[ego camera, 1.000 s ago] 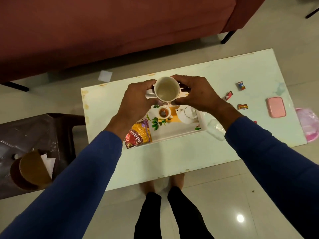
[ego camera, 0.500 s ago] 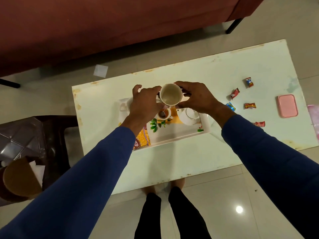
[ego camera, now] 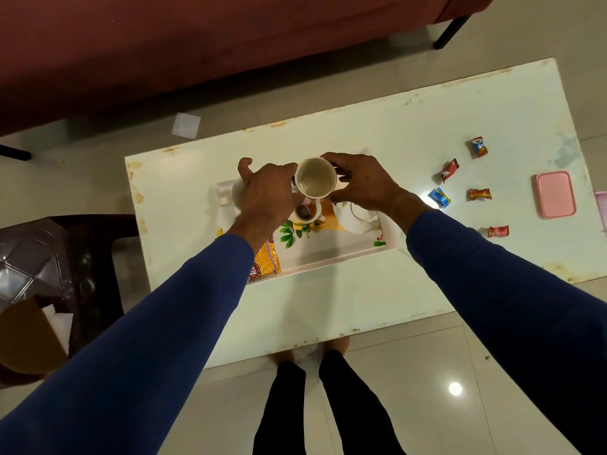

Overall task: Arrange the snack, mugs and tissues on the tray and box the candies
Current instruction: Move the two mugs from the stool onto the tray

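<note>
Both hands hold a white mug [ego camera: 315, 177] above the back of the flower-print tray [ego camera: 328, 257]. My right hand [ego camera: 361, 183] grips its right side. My left hand [ego camera: 267, 197] is on its left side by the handle, thumb raised. On the tray lie a yellow snack packet [ego camera: 266, 264], a small cup [ego camera: 307, 212], a white teapot [ego camera: 359, 220] and a second white mug [ego camera: 234, 193], partly hidden by my left hand. Several wrapped candies [ego camera: 479, 194] lie on the table at the right, near a pink box [ego camera: 555, 199]. White tissues [ego camera: 62, 323] sit on a dark stool.
The pale table [ego camera: 328, 307] stands before a maroon sofa [ego camera: 197, 44]. The dark stool [ego camera: 49, 257] at the left also carries a brown round object [ego camera: 29, 336]. A white paper square [ego camera: 186, 125] lies on the floor. My feet show under the table's near edge.
The mug has come down and slightly away from me, towards the back of the tray. My left thumb has lifted off it. The second mug at the tray's left has come into view.
</note>
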